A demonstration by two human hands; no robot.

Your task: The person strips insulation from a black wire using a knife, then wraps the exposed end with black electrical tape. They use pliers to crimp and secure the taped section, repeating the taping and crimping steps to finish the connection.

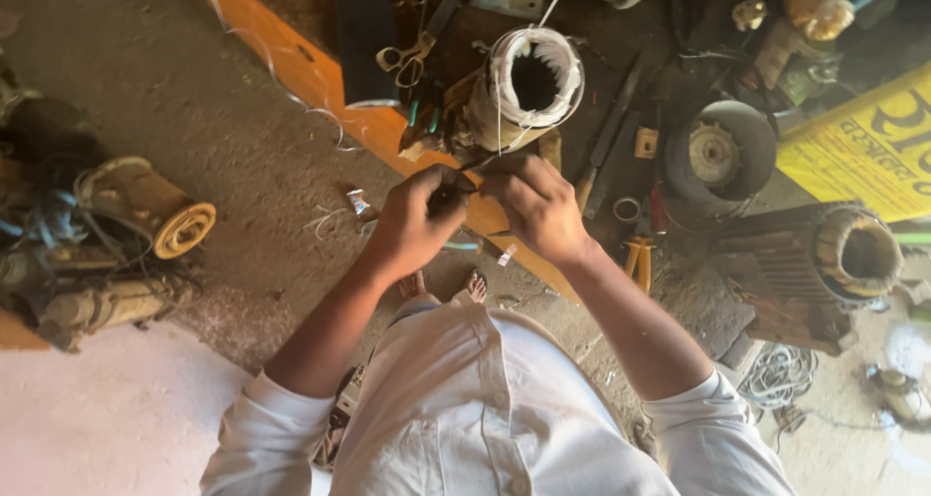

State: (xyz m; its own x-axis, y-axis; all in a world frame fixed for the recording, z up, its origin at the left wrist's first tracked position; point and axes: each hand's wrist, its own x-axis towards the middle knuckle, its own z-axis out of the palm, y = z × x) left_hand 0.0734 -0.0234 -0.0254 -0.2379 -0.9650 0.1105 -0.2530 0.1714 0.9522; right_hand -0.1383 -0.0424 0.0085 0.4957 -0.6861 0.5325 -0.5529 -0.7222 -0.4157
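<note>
Fingers (456,191) of both hands on small dark item nr white-wound cylindrical stator (529,84).

A yellow sign (868,147) with dark lettering lies tilted at the right edge, just beside the round black wheel (718,152).

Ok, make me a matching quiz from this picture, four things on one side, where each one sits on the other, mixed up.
Things:
1. scissors
2. yellow sign
3. pliers with orange handles
4. coil of white wire

Places:
A. far right edge, upper part
B. on the ground, lower right
C. top centre, left of the wound stator
D. just right of the right hand

Pairs: 1-C, 2-A, 3-D, 4-B
</note>
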